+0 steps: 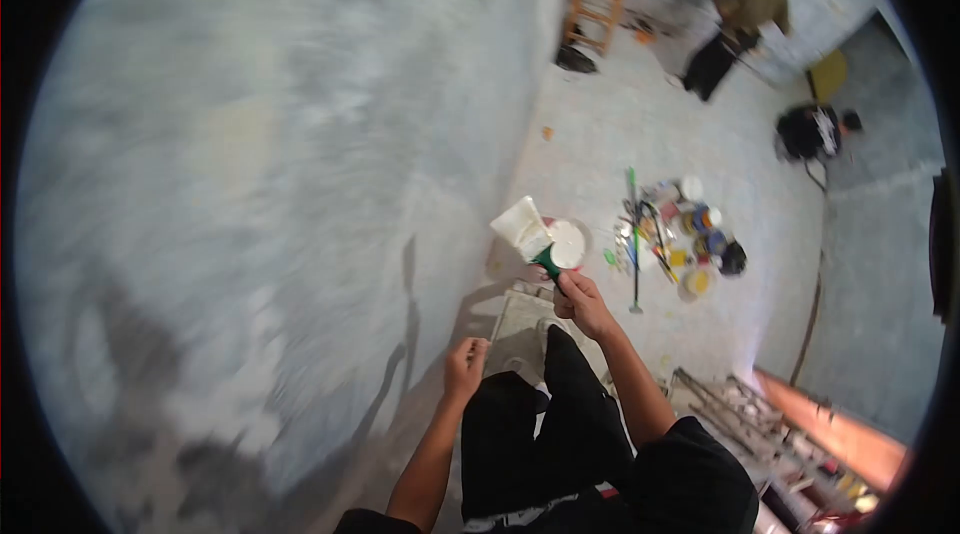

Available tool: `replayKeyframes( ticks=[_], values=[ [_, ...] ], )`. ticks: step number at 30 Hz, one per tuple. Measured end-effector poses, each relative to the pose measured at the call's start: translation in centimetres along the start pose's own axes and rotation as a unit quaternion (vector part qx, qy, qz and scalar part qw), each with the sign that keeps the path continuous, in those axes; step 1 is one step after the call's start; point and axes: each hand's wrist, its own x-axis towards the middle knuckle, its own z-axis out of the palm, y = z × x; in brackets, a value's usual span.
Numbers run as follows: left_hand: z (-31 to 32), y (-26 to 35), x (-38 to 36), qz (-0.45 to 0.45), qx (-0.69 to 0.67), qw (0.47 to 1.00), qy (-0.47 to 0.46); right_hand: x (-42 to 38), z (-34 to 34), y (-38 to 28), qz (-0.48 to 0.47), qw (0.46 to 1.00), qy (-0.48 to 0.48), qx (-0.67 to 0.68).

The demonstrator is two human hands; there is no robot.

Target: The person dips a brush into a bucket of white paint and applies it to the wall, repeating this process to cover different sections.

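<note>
My right hand (586,305) is wrapped round the green handle of a putty knife (524,227). Its wide blade is coated white and points up and to the left, beside the wall. Below the blade, a bucket of white paste (568,245) shows partly behind the knife. My left hand (464,368) hangs near the wall with its fingers curled in, and nothing shows in them. Under my feet is a pale, stained platform (518,332).
A patchy grey-white wall (300,184) fills the left. Paint tubs and tools (690,234) lie on the floor (590,134). A wooden stool (595,14) stands far back. One person (748,14) stands and another (810,132) crouches by the walls. Poles (730,414) lie lower right.
</note>
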Motion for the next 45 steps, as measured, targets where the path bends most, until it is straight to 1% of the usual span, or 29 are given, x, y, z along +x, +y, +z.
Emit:
replayKeyframes(
  ticks=[1,2,3,5,6,7,8,9,10,11,12,14,15,16,18,20,22,23,25,26,28,32,34,37,40,41,43,45],
  values=[
    [-2.1,3.7,-2.3,0.022,-0.038,0.999,0.0,-0.7,2.5,-1.6,-0.024,1.0,-0.004,0.002],
    [-4.3,7.1,-3.8,0.053,-0.076,0.996,0.002,-1.6,4.9,-2.9,-0.023,0.999,-0.019,0.031],
    [-6.3,9.9,-5.8,0.06,-0.073,0.995,0.042,-3.0,7.9,-5.2,-0.025,0.998,-0.048,0.03],
    [-9.5,14.0,-10.5,0.055,-0.106,0.993,0.023,-5.0,13.6,-9.4,-0.017,0.994,-0.107,0.017],
    [-11.1,15.6,-12.5,0.051,-0.109,0.991,0.055,-6.2,16.1,-10.7,-0.025,0.992,-0.125,0.024],
    [-12.7,17.4,-13.7,0.053,-0.112,0.991,0.05,-6.8,18.2,-11.9,-0.036,0.989,-0.14,0.031],
    [-13.8,18.4,-15.3,0.054,-0.117,0.991,0.039,-7.8,20.0,-12.8,-0.026,0.987,-0.158,0.021],
    [-14.6,18.9,-16.3,0.058,-0.121,0.989,0.058,-8.2,22.0,-13.8,-0.043,0.984,-0.172,-0.002],
    [-14.6,20.9,-17.5,0.055,-0.097,0.992,0.059,-9.3,23.0,-16.4,-0.067,0.98,-0.188,-0.018],
    [-15.6,20.6,-18.4,0.048,-0.084,0.994,0.054,-9.4,25.1,-16.6,-0.074,0.978,-0.194,-0.028],
    [-16.3,20.8,-18.6,0.055,-0.089,0.992,0.07,-9.7,27.0,-17.4,-0.076,0.974,-0.208,-0.039],
    [-18.7,23.0,-19.9,0.122,-0.058,0.984,0.117,-10.8,30.9,-18.4,-0.145,0.956,-0.237,-0.096],
    [-19.7,23.9,-20.4,0.123,-0.061,0.982,0.133,-11.1,32.6,-18.6,-0.162,0.95,-0.255,-0.08],
    [-20.9,24.8,-20.7,0.138,-0.059,0.977,0.151,-11.4,34.2,-18.7,-0.16,0.946,-0.269,-0.085],
    [-22.9,26.4,-21.2,0.153,-0.06,0.969,0.184,-11.8,37.2,-19.1,-0.196,0.93,-0.298,-0.088],
    [-24.9,28.1,-21.9,0.172,-0.061,0.955,0.232,-12.7,40.3,-19.2,-0.201,0.922,-0.322,-0.075],
    [-26.8,29.0,-22.7,0.182,-0.055,0.946,0.262,-13.8,43.4,-19.0,-0.276,0.906,-0.293,-0.132],
    [-27.8,29.6,-23.2,0.198,-0.056,0.938,0.28,-14.0,44.5,-18.6,-0.309,0.89,-0.302,-0.145],
    [-29.5,31.6,-24.1,0.23,-0.061,0.918,0.316,-15.1,47.2,-18.5,-0.312,0.889,-0.307,-0.136],
    [-30.1,32.2,-24.6,0.232,-0.061,0.916,0.322,-15.5,48.4,-18.3,-0.312,0.891,-0.304,-0.127],
    [-31.3,33.6,-25.6,0.253,-0.107,0.905,0.324,-16.2,50.2,-18.5,-0.305,0.889,-0.32,-0.121],
    [-32.8,35.7,-27.0,0.286,-0.106,0.896,0.322,-17.3,53.3,-19.4,-0.32,0.874,-0.349,-0.111],
    [-33.6,36.4,-27.5,0.318,-0.066,0.885,0.333,-17.5,54.5,-19.7,-0.317,0.872,-0.36,-0.098],
    [-34.4,36.9,-27.7,0.327,-0.028,0.876,0.355,-16.9,55.5,-20.6,-0.33,0.853,-0.39,-0.102],
    [-34.6,37.7,-27.6,0.33,-0.008,0.87,0.365,-16.2,55.4,-21.1,-0.336,0.852,-0.387,-0.112],
    [-34.3,38.1,-27.4,0.323,-0.012,0.869,0.374,-16.1,55.2,-21.6,-0.324,0.858,-0.38,-0.117],
    [-33.4,38.1,-26.7,0.315,-0.024,0.877,0.363,-15.3,54.5,-21.6,-0.313,0.862,-0.381,-0.116],
    [-31.9,38.2,-25.8,0.288,-0.022,0.884,0.368,-14.3,53.6,-21.8,-0.306,0.871,-0.367,-0.116]
  ],
)
